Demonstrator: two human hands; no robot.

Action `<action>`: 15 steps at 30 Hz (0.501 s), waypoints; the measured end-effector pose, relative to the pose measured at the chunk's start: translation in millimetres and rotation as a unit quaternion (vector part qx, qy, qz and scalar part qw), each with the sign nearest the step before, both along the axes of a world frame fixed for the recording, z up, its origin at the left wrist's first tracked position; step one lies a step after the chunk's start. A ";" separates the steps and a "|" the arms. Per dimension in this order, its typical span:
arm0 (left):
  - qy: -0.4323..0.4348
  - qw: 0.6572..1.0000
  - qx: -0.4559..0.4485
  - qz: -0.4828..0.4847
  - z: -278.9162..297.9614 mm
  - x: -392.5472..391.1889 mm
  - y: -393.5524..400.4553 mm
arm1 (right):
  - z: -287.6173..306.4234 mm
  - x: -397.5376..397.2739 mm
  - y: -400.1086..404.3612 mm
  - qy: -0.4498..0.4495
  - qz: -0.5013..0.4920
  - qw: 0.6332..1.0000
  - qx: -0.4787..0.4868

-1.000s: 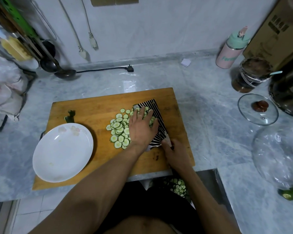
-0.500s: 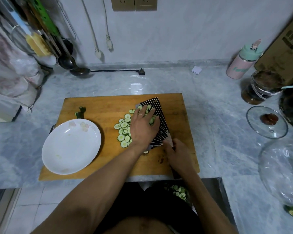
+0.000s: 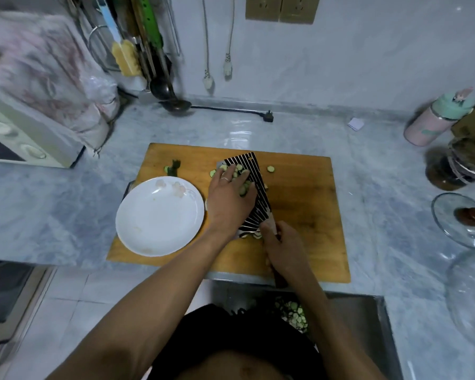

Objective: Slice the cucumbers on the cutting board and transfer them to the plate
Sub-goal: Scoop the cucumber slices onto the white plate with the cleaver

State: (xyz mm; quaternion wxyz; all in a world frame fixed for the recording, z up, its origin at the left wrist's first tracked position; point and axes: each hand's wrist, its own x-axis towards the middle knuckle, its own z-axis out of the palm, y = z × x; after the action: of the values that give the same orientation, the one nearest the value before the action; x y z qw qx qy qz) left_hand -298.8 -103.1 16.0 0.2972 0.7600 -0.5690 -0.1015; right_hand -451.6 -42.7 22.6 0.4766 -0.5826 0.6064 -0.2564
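- Left hand: fingers straight, spread flat, pressing the cucumber slices down onto the flat of the cleaver. Ring on one finger.
- Right hand: grip curled round the cleaver handle, at the near end of the blade, just right of the left wrist.
- Cleaver: striped blade lies flat on the cutting board, running from the right-hand grip away toward the wall, under the left palm.
- Most slices sit under or beside the left fingers; a few show at the blade's near end, one stray slice just right of the blade tip.
- Plate: white, just left of the left hand, on the board's left edge, no slices on it.
- Cucumber end piece beyond the plate.
- Board rests on the marble desk.
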 end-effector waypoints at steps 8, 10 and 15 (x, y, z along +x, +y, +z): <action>0.049 0.995 -0.048 0.066 -19.5 84.9 37.6 | -3.5 82.7 17.8 0.034 0.073 0.996 -0.029; 0.057 0.995 -0.061 0.062 -23.4 98.3 44.6 | -2.1 94.7 23.0 0.057 0.077 0.995 -0.039; 0.023 0.996 -0.062 0.056 -30.3 134.9 67.7 | -4.4 108.4 31.7 0.070 0.080 0.993 -0.048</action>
State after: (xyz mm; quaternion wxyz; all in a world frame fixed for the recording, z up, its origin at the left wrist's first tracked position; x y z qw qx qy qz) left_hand -163.9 -35.4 -14.3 0.3620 0.7683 -0.5236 -0.0663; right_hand -343.2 -11.0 18.1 0.4234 -0.6678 0.5771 -0.2044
